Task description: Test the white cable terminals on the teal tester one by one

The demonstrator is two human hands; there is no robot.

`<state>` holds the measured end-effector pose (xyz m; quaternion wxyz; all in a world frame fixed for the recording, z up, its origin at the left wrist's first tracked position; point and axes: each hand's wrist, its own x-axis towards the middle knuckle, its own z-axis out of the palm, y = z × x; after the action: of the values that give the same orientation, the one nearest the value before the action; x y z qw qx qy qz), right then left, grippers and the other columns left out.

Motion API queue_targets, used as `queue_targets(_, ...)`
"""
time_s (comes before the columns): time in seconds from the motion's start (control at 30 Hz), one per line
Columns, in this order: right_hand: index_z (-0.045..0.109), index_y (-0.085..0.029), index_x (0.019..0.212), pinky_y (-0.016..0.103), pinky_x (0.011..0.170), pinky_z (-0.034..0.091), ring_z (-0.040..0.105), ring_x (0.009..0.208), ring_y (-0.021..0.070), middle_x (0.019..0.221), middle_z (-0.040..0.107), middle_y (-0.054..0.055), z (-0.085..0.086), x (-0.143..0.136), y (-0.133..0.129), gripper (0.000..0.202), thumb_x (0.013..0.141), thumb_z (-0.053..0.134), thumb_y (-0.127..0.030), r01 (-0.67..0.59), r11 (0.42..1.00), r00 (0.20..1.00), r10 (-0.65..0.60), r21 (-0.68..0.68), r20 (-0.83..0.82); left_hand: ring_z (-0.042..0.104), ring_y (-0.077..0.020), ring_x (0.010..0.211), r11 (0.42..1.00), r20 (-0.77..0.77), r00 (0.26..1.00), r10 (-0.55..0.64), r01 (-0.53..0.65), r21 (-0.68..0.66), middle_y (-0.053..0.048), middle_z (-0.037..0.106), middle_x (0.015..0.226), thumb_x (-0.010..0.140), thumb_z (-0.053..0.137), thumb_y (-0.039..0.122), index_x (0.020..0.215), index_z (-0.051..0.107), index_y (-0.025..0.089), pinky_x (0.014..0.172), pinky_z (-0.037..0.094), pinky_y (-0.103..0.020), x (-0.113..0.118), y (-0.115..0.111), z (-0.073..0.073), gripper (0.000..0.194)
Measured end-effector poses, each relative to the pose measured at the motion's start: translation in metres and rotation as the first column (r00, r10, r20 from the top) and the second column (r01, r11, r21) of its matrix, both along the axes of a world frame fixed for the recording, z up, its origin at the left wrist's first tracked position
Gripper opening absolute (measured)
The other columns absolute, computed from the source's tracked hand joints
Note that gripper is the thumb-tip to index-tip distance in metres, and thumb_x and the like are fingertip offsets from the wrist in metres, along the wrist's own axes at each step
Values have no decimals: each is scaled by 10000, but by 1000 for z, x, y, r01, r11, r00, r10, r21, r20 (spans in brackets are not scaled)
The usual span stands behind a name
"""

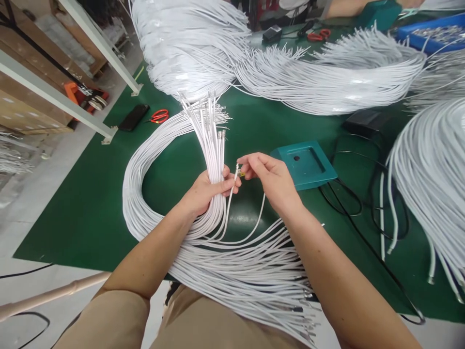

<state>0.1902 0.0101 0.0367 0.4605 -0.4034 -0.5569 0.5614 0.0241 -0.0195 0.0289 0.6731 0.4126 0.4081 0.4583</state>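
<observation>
Watching remotely: both forearms [334, 271] angle in from the bottom edge. My left hand [203, 191] wraps a white cable bundle [214, 155] over the green table [163, 174], thumb across it. Right hand's [271, 179] curled beside a single cable's [228, 208] tip; can't tell whether it's pinching that blurry yellow bit [241, 174]. Bundle's long axis runs away from me, ends pointing slightly left.

Smooth plastic-looking cables [211, 162], shiny metal tips [221, 134], glossy green tabletop [90, 203], matt cloth sleeve [109, 320]
</observation>
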Motion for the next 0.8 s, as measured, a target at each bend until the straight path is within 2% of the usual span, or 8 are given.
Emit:
queue_targets(0.17, 697, -172, 884, 255, 725, 469, 556, 696, 102, 774, 644, 11, 1, 3, -3, 215, 851, 577, -347, -117, 987, 993, 115, -111, -28, 604, -104, 653, 1000, 17, 1000, 0, 0, 0, -14, 661, 774, 708, 760, 234, 784, 456, 172, 545, 369, -213, -1, 0, -2, 320)
queue_targets(0.33, 689, -167, 816, 256, 721, 473, 571, 707, 108, 786, 651, 17, 3, 1, -6, 237, 853, 572, -371, -75, 993, 996, 70, -93, -52, 607, -105, 656, 1000, 8, 1000, -7, 7, 6, -14, 660, 773, 710, 761, 226, 790, 464, 171, 541, 369, -209, 0, 0, -2, 313)
queue_targets(0.43, 660, -168, 748, 252, 684, 471, 571, 649, 104, 704, 639, 8, 2, -1, -6, 292, 861, 560, -418, -62, 994, 995, 56, -85, -77, 609, -111, 655, 1000, -18, 1000, -8, 8, -1, -14, 656, 757, 690, 779, 241, 792, 474, 170, 535, 371, -211, 1, -1, -2, 329)
queue_targets(0.53, 620, -171, 721, 254, 660, 469, 564, 574, 99, 582, 603, -23, -1, -2, -5, 225, 855, 572, -344, -97, 992, 990, 88, -75, -112, 605, -107, 644, 1000, -18, 1000, -23, 23, 2, -11, 649, 747, 693, 777, 233, 796, 475, 170, 532, 369, -209, 2, -1, -3, 325)
queue_targets(0.67, 632, -167, 776, 258, 670, 463, 570, 594, 101, 594, 613, -25, -4, -3, -3, 156, 853, 524, -248, -117, 992, 989, 113, -48, -91, 593, -103, 623, 1000, -16, 1000, -14, 14, -15, -3, 638, 732, 677, 787, 240, 798, 472, 173, 526, 367, -211, 2, -1, -3, 344)
queue_targets(0.8, 606, -170, 763, 273, 684, 479, 596, 579, 108, 590, 608, -25, 1, -3, -6, 196, 867, 518, -312, -140, 987, 983, 128, -83, -132, 592, -106, 628, 1000, -24, 1000, -5, 4, -9, -9, 639, 733, 669, 792, 248, 781, 458, 175, 526, 367, -213, 1, 0, -3, 359)
